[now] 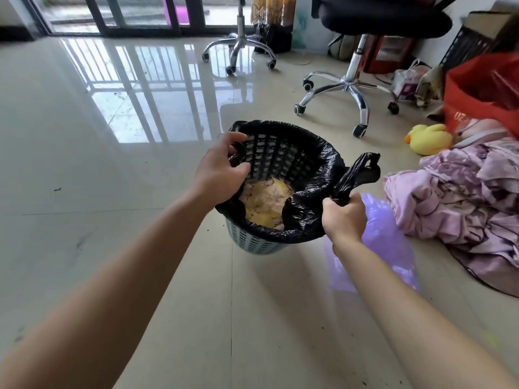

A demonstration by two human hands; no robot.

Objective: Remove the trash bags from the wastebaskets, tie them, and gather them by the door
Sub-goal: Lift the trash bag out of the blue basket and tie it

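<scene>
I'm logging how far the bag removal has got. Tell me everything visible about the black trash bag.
The black trash bag is thin, glossy, crinkled plastic lining a pale blue perforated wastebasket, folded over its near and right rim. The left hand grips its left edge; the right hand holds a handle loop outside. Open, untied, it holds yellow and pink waste.
</scene>
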